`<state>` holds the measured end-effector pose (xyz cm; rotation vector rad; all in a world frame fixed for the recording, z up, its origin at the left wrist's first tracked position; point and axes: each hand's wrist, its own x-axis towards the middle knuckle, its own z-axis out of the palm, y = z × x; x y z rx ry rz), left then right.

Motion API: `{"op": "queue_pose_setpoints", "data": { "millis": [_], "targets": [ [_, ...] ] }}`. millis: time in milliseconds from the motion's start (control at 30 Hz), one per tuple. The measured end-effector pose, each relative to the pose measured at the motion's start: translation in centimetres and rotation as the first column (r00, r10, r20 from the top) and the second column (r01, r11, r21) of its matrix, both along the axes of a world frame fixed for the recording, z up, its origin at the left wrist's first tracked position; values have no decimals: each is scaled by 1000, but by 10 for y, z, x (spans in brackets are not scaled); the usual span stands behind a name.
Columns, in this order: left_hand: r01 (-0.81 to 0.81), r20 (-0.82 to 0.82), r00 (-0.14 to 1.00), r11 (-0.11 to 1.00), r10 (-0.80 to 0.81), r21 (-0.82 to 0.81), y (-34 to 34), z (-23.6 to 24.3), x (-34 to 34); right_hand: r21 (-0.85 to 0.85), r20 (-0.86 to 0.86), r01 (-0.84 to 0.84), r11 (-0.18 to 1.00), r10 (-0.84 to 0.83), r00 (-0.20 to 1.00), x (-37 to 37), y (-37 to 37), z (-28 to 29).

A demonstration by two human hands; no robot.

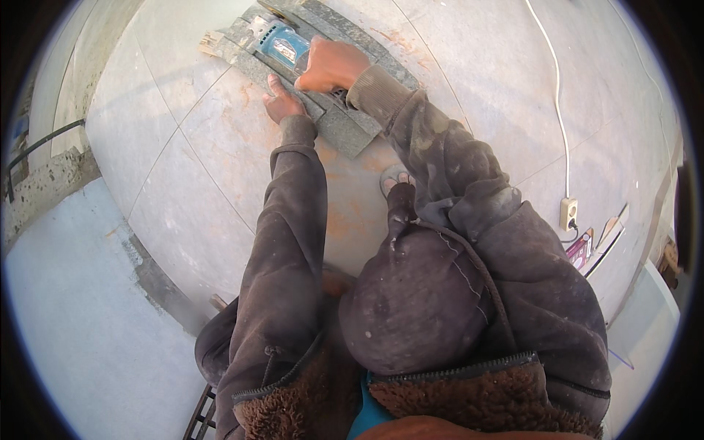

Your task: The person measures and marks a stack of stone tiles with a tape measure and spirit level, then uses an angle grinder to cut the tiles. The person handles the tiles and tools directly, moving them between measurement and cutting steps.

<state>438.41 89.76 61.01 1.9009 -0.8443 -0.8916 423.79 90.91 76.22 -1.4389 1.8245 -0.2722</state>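
My right hand (331, 66) is closed around the rear of a blue angle grinder (284, 47). The grinder lies low over a stack of grey stone-like slabs (350, 133) on the floor ahead of me. Its disc is not clearly visible. My left hand (283, 103) grips the near-left edge of the slabs, one finger stretched along the top beside the grinder. Some of its fingers are hidden. Behind the grinder, another long grey slab (381, 60) runs slantwise to the right.
Large pale floor tiles (198, 147) carry reddish dust. A white cable (561, 117) runs down the right to a socket block (568, 213) with a black plug. A purple-and-white box (579, 249) is beside it. My sandalled foot (397, 177) rests near the slabs.
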Motion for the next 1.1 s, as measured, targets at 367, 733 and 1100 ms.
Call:
{"op": "queue_pose_setpoints", "data": {
  "millis": [367, 733, 1100],
  "targets": [
    [48, -6, 999, 998, -48, 46, 3, 9, -1, 38, -6, 15, 999, -15, 1000, 0, -3, -1],
    [52, -66, 997, 997, -48, 57, 1, 7, 2, 17, -13, 8, 1000, -8, 1000, 2, -7, -7],
    [45, -47, 998, 998, -43, 35, 1, 5, 2, 20, 1, -2, 1000, 2, 1000, -4, 9, 4]
  ]
}}
